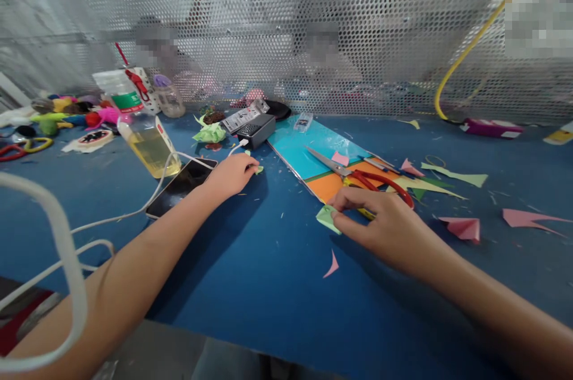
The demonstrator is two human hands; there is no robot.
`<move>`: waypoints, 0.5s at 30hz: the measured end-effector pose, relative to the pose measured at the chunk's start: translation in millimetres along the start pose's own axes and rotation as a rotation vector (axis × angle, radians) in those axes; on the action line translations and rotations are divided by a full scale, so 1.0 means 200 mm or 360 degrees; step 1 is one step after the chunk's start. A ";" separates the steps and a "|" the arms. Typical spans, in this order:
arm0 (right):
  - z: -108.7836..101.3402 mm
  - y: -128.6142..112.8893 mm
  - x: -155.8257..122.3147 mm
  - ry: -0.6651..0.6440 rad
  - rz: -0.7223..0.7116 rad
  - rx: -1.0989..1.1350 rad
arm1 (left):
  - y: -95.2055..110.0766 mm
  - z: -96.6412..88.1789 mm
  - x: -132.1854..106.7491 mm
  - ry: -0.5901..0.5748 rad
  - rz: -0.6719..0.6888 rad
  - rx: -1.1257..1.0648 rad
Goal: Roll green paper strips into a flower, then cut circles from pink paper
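Between the thumb and fingers of my right hand [373, 216] is a small folded piece of light green paper [328, 219], held just above the blue table. My left hand [233, 174] is pinched closed near the phone, with a small bit of green paper [258, 170] showing at its fingertips. Right behind my right hand lie red-handled scissors [344, 171], blades pointing away to the left, on top of blue and orange paper sheets [286, 144]. A pink paper sliver [332, 265] rests on the table in front of my right hand.
A black phone [179, 189], a white cable [129, 215] and a bottle of yellow liquid [150, 147] are on the left. Behind stands a dark box [257, 131]. Pink paper scraps [463, 228] lie right. A perforated metal screen [268, 28] closes off the back.
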State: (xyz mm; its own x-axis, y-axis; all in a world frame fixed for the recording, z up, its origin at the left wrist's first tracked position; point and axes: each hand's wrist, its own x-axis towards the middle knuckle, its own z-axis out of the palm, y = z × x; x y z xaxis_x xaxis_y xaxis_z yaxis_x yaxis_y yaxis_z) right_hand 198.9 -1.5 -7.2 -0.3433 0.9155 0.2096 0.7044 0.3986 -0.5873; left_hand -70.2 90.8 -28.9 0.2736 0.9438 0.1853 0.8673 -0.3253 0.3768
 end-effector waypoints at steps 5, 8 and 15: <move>0.01 0.02 0.01 0.0021 -0.0031 0.0016 | 0.06 -0.06 -0.03 -0.0170 -0.0096 -0.0041; 0.01 0.02 0.01 0.0036 -0.0013 0.0052 | 0.11 -0.10 -0.05 -0.0175 -0.0167 -0.0099; 0.00 0.02 0.02 0.0055 0.0007 0.0137 | 0.28 -0.11 -0.12 -0.0223 -0.0241 -0.0530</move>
State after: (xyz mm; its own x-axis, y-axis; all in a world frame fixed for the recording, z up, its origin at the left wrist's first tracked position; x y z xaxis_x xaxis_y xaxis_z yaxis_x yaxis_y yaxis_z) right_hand 200.6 3.9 -8.8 -0.3174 0.9193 0.2327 0.6494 0.3895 -0.6531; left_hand -36.7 48.9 7.3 0.2268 0.9739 -0.0118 0.7260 -0.1610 0.6685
